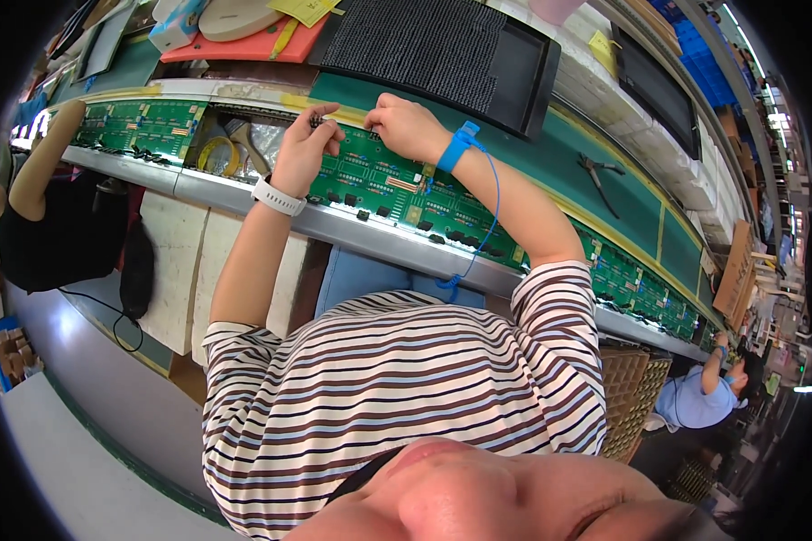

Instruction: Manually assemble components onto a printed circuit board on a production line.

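My left hand (305, 155), with a white band on its wrist, is closed on small dark components (316, 121) held up between thumb and fingers. Below and beside it lies a green circuit board (383, 171) with small parts and several black blocks along its near edge. Over the board's far edge, my right hand (408, 126) is bent down with its fingers pinched together. A small dark part shows at its fingertips, mostly hidden by them. Around the right wrist sits a blue strap (458, 147) with a coiled cord that hangs across the board.
Beyond the boards stands a black tray (525, 86) with rows of small black parts. Pliers (599, 180) lie on the green mat at the right. A brush (248, 146) and a yellow tape roll (216, 156) are left of my board. Other people work along the line at both sides.
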